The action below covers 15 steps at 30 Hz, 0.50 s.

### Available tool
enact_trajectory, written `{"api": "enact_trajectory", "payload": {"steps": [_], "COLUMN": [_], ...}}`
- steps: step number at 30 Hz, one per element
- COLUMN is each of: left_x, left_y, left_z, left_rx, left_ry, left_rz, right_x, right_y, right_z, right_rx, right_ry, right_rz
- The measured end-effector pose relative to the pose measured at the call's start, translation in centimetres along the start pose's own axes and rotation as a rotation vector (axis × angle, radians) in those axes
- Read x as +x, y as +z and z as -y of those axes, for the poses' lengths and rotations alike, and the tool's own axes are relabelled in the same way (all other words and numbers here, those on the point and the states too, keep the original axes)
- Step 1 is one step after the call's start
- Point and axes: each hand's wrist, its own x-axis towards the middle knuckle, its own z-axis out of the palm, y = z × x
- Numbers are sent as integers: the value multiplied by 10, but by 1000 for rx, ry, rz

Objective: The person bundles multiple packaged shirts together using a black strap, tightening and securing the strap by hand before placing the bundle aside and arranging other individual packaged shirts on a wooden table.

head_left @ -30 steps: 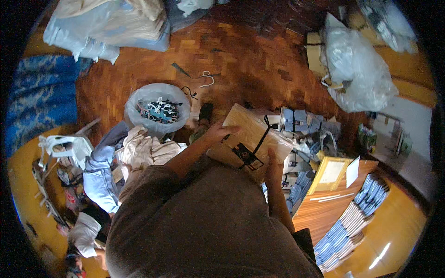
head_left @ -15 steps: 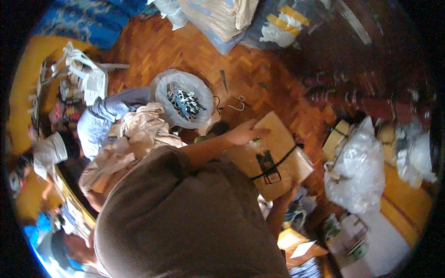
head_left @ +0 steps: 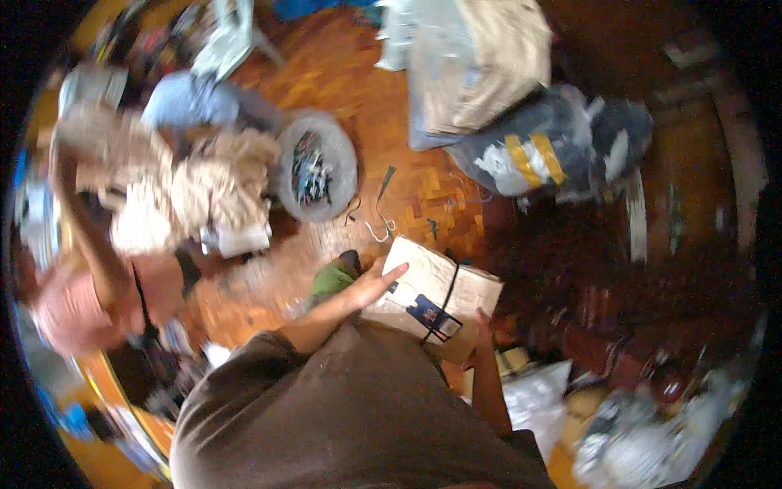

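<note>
Both my hands hold a flat, beige rectangular bundle [head_left: 422, 275] in front of my body. It looks like a folded stack, but I cannot tell whether it is cloth or paper. A black band [head_left: 454, 285] runs across it, and a dark tag [head_left: 432, 313] lies on its top face. My left hand [head_left: 376, 285] grips the left edge, thumb on top and the other fingers hidden underneath. At the right edge, my right hand [head_left: 481, 332] is closed on the bundle, its fingers partly hidden.
A clear-bagged bin [head_left: 350, 167] of dark straps stands ahead left. Beside it lies a heap of beige cloth [head_left: 220, 183], with a person in pink [head_left: 98, 306] nearby. Large wrapped sacks [head_left: 489, 69] are far ahead. Loose cords [head_left: 379, 232] lie on the wooden floor.
The view has swung to the right. The bundle is still in both hands and now shows a paler face. A person in pink has come into clear view at the left.
</note>
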Motion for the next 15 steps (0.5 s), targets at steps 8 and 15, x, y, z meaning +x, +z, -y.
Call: {"api": "enact_trajectory", "payload": {"steps": [8, 15], "left_x": [-74, -115], "left_y": [-37, -55], "left_z": [112, 164], "left_rx": [-439, -705], "left_ry": [-86, -62], "left_rz": [-601, -912], "right_x": [71, 114], "right_y": [149, 251], "right_z": [51, 19], "right_rx": [-606, -1026], "right_ry": [253, 404], "right_rz": [286, 445]}}
